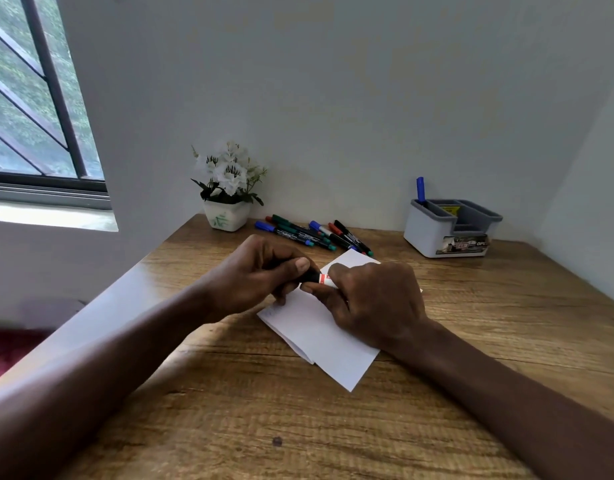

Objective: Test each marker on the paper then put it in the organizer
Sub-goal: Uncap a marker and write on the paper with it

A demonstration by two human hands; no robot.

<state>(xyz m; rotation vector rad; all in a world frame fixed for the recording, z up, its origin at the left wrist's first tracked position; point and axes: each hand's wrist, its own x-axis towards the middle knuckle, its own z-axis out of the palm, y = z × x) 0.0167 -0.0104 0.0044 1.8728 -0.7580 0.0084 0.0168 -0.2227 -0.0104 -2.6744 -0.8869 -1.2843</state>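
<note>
Both hands hold one marker (320, 278) just above the folded white paper (328, 344) in the middle of the desk. My left hand (260, 273) grips its black end. My right hand (374, 303) is wrapped around the other end, and only a short black, white and red band shows between them. Its tip and cap are hidden. Several capped markers (314, 233) in blue, green, red and black lie in a heap behind the paper. The grey and white organizer (447, 233) stands at the back right with one blue marker (420, 190) upright in its left compartment.
A small white pot of white flowers (227, 188) stands at the back left by the wall. The wooden desk (298, 427) sits in a corner, walls behind and to the right. Its left edge runs diagonally, with a window beyond it.
</note>
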